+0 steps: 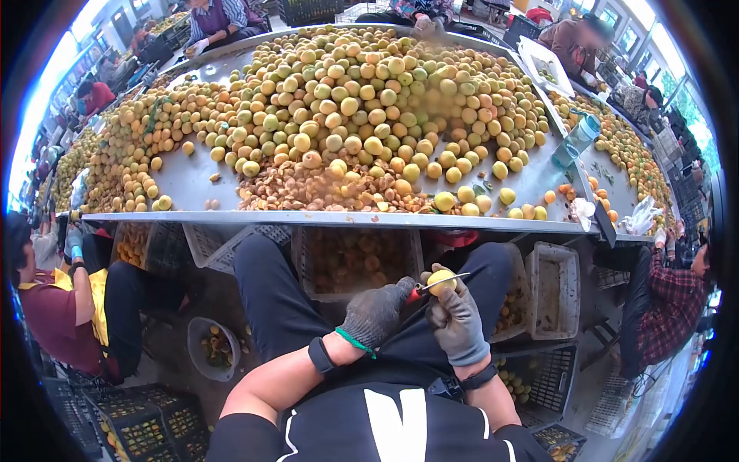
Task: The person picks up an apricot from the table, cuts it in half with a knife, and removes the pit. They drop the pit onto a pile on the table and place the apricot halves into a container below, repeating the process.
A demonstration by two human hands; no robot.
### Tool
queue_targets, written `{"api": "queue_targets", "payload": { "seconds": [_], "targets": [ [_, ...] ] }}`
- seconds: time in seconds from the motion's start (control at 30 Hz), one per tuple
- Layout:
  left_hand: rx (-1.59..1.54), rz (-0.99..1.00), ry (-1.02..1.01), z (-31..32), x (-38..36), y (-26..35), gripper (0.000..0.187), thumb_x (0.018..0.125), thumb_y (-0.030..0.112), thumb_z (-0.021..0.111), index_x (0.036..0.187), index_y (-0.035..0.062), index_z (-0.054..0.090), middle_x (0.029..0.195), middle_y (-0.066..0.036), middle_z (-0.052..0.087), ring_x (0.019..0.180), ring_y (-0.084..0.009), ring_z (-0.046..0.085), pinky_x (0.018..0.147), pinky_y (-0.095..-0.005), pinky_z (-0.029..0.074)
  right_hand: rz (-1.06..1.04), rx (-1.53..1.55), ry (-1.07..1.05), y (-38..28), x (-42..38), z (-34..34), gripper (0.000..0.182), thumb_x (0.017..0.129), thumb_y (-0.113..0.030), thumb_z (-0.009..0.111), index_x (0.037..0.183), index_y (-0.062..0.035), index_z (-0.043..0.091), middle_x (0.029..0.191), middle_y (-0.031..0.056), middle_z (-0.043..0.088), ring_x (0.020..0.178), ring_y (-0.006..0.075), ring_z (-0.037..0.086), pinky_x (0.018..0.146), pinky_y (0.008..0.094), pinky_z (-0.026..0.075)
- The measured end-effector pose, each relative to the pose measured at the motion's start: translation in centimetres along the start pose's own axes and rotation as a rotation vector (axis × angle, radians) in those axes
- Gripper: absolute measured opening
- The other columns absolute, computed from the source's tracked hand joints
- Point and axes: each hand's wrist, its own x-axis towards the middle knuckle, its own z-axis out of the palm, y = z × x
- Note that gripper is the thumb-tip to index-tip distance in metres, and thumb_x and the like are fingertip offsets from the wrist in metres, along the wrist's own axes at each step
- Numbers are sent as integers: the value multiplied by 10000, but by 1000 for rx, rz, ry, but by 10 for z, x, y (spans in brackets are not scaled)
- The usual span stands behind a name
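My left hand (376, 313), in a grey glove, is closed around a small knife (431, 286) with a red handle. The blade lies across a yellow apricot (441, 279). My right hand (458, 327), also gloved, grips that apricot from below. Both hands are over my lap, below the edge of the metal table (192, 181). A big heap of yellow-green apricots (362, 92) covers the table. In front of the heap lies a pile of brown pits (308, 192).
Plastic crates (354, 262) with fruit stand under the table, with a white one (554, 289) to the right. A bucket (212, 346) sits on the floor at the left. Seated people flank me at the left (69, 308) and right (662, 308). A water bottle (579, 137) stands on the table.
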Motion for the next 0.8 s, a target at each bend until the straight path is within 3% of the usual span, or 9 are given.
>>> {"api": "queue_targets", "payload": {
  "seconds": [0.13, 0.2, 0.23, 0.3, 0.33, 0.4, 0.5, 0.7, 0.8],
  "targets": [
    [22, 36, 2, -10, 0, 3, 162, 851, 219, 620, 967, 137, 543, 730, -140, 647, 708, -365, 655, 591, -477, 492, -29, 3, 50, 5, 1, 10, 440, 900, -86, 657, 1301, -14, 491, 1060, 57, 634, 812, 65, 580, 650, 158, 421],
    [31, 48, -4, -9, 0, 0, 157, 853, 224, 619, 962, 139, 544, 722, -142, 644, 688, -365, 653, 579, -479, 489, -248, -395, 50, 10, 7, 5, 415, 907, -114, 656, 1281, -19, 504, 1049, 47, 628, 854, 68, 577, 668, 153, 420],
    [46, 57, 34, -8, 0, -1, 175, 847, 243, 632, 956, 136, 546, 711, -141, 642, 671, -363, 651, 567, -474, 487, -246, -395, 48, 11, 7, 7, 415, 907, -114, 656, 1281, -19, 504, 1049, 47, 628, 854, 68, 577, 668, 153, 420],
    [62, 68, 69, -6, -1, 0, 195, 842, 263, 646, 949, 133, 548, 700, -141, 639, 655, -362, 648, 556, -469, 484, -397, -685, 158, 11, 5, 12, 387, 925, -158, 643, 1265, -24, 516, 1011, 33, 631, 809, 57, 572, 646, 154, 415],
    [66, 66, 89, -5, -2, 2, 212, 835, 271, 655, 950, 129, 548, 689, -138, 634, 645, -360, 646, 548, -461, 482, -398, -686, 158, 8, 2, 14, 387, 925, -158, 643, 1265, -24, 516, 1011, 33, 631, 809, 57, 572, 646, 154, 415],
    [66, 59, 110, -5, -3, 2, 229, 828, 280, 664, 950, 124, 549, 677, -134, 630, 636, -358, 644, 541, -453, 480, -160, -407, 67, 0, -3, 16, 400, 920, -196, 658, 1256, -26, 523, 986, 20, 638, 765, 45, 562, 625, 157, 412],
    [17, 79, 124, -7, -2, 1, 232, 838, 304, 662, 925, 117, 555, 654, -126, 617, 621, -353, 639, 531, -444, 480, -87, -209, 44, 5, 1, 16, 423, 935, -260, 633, 1277, -38, 519, 959, 12, 627, 748, 47, 545, 598, 147, 387],
    [30, 118, 219, -1, -6, -9, 277, 843, 366, 671, 884, 112, 569, 655, -148, 614, 621, -351, 639, 529, -441, 485, -170, -342, 57, 16, 7, 11, 423, 934, -249, 638, 1283, -39, 525, 1009, 7, 623, 801, 55, 566, 687, 179, 453],
    [16, 47, 80, -10, -4, -1, 274, 851, 358, 659, 911, 105, 570, 727, -146, 646, 677, -363, 648, 554, -439, 492, -112, -248, 69, 15, 7, 6, 400, 947, -274, 614, 1263, -41, 535, 1010, 21, 623, 810, 72, 576, 693, 188, 463]
  ]
}}
